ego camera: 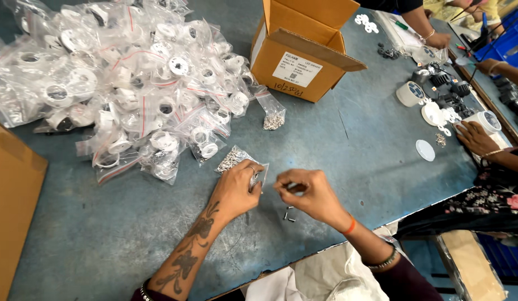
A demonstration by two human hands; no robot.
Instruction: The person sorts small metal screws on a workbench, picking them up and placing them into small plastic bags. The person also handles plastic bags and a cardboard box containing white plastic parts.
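Nearest us, both hands work over the blue-grey scuffed table point(348, 139). Our left hand point(236, 189) rests on a small clear zip bag of silvery metal screws point(234, 159), fingers pinching its near end; the bag lies flat, long axis running from near-right to far-left, mouth apparently toward the hand. Our right hand point(306, 192) is closed in a fingertip pinch on something tiny, likely a screw, too small to confirm. Just below the hands, a couple of small dark metal pins point(289, 214) lie loose on the table, roughly side by side.

Progress, as we judge it: early. Only those few pieces are out, and the bag looks mostly full.

Further out: a second small clear bag of screws point(274, 118) lies apart, untouched. Far left, a big heap of clear zip bags holding white round plastic fittings point(131, 78). An open brown cardboard box point(303, 50) sits behind. Far right, other people's hands point(476, 138) handle white round lamp parts point(432, 114).
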